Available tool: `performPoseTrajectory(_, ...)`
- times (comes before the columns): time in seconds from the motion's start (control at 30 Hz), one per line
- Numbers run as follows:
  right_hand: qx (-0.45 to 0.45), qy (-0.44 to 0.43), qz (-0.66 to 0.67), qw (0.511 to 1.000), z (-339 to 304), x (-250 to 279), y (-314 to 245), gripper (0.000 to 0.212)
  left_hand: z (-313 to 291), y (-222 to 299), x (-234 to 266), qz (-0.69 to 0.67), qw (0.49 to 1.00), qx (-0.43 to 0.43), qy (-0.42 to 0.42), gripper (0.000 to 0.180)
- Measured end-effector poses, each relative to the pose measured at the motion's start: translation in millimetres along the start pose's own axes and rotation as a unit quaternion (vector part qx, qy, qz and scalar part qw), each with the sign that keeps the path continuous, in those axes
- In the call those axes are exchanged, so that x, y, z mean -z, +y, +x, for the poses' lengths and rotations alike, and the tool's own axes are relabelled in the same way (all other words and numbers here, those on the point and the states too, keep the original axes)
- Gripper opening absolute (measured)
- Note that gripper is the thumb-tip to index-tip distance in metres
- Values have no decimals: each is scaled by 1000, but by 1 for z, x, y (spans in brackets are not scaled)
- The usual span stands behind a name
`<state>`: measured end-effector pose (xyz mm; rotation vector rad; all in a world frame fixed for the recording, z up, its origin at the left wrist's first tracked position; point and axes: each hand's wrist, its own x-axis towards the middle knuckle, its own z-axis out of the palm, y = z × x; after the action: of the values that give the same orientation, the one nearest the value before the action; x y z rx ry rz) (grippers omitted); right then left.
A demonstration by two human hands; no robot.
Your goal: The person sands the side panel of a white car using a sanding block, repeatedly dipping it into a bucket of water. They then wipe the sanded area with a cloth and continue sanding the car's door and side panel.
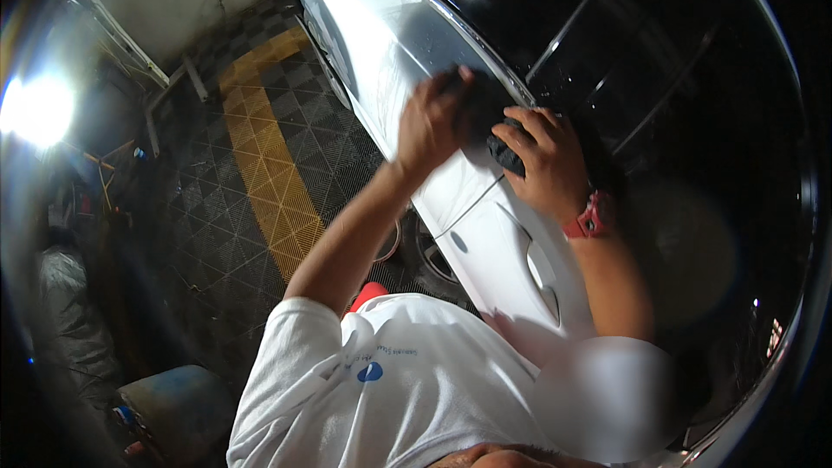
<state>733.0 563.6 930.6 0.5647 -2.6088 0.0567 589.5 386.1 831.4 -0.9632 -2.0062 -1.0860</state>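
My right hand point(548, 160) is closed around a bunched black cloth point(506, 149), its fingers curled over the top at the edge of the car's dark glass. Farther forward and to the left, my left hand point(431, 124) is curled on a dark thing point(449, 83) that blurs into the dark glass behind it; its kind is not plain. Both hands are over the side of a white car point(468, 230), whose upper part is black and glossy. A red watch point(591, 215) is on my right wrist.
Along the car's left side runs a floor of dark ribbed tiles point(204, 199) with a yellow band point(260, 147). A bright lamp point(39, 111) shines at the far left. A worn blue drum-shaped object point(178, 407) and a grey covered bundle point(74, 303) stand at the lower left.
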Motion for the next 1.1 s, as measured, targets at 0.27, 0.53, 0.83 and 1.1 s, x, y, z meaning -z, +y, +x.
performPoseTrajectory(0.27, -10, 11, 8, 1000, 6, 0, -4, 61, 58, -79, -1, 140, 979, 146, -1, 58)
performPoseTrajectory(0.53, -33, 5, 18, 999, 5, 0, 4, 60, -6, -11, 3, 72, 996, 2, -52, 61)
performPoseTrajectory(0.83, -42, 102, 41, 993, 5, -2, 0, 55, 48, -71, 4, 62, 988, 126, -67, 56)
performPoseTrajectory(1.1, -54, 144, 46, 987, 4, 1, -2, 55, 37, -43, -2, 106, 991, 77, -31, 51)
